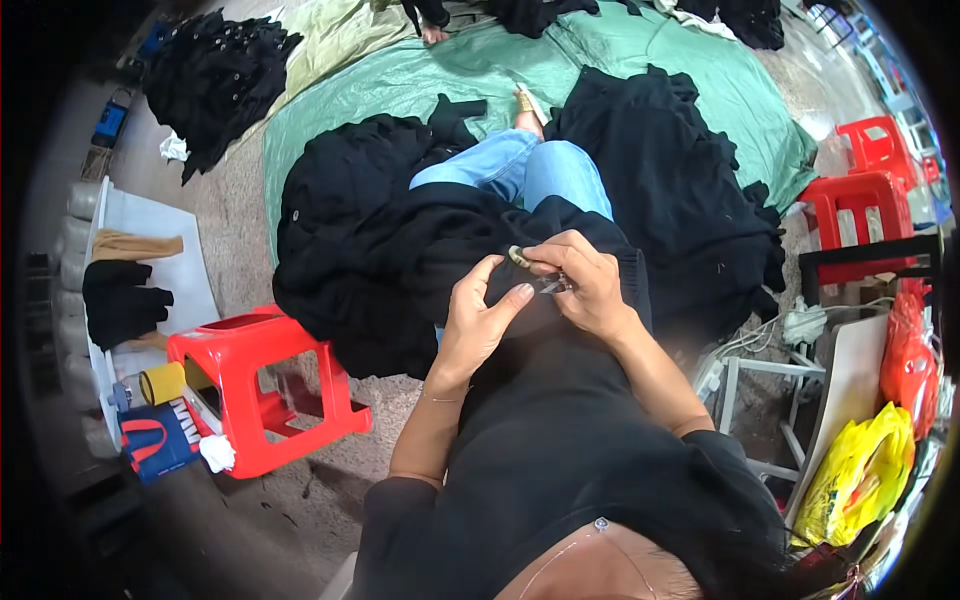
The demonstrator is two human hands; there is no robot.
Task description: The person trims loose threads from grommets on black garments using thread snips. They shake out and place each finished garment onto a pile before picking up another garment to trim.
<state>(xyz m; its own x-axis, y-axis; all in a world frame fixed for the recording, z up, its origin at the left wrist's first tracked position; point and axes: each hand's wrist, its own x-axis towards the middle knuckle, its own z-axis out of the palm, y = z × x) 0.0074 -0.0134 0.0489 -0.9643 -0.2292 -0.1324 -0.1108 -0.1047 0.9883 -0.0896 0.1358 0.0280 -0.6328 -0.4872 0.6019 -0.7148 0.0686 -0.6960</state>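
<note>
Black cloth [430, 235] lies bunched over my lap and spreads to the left. Above it, my right hand [590, 285] is closed around what looks like small shiny thread snips [553, 285], partly hidden by the fingers. At its fingertips is a small round olive-and-pale piece [518, 257], too small to name. My left hand [478, 315] is close beside it, thumb and forefinger apart, with nothing visible between them. The left thumb tip comes near the snips. More black garments [670, 180] are heaped right of my legs.
A green sheet [400, 80] covers the floor ahead, with another person's hand [433, 34] at its far side. A red stool [265, 385] stands at left, another red stool [860, 215] at right. A yellow bag [855, 475] and a white-grey frame [770, 370] are at lower right.
</note>
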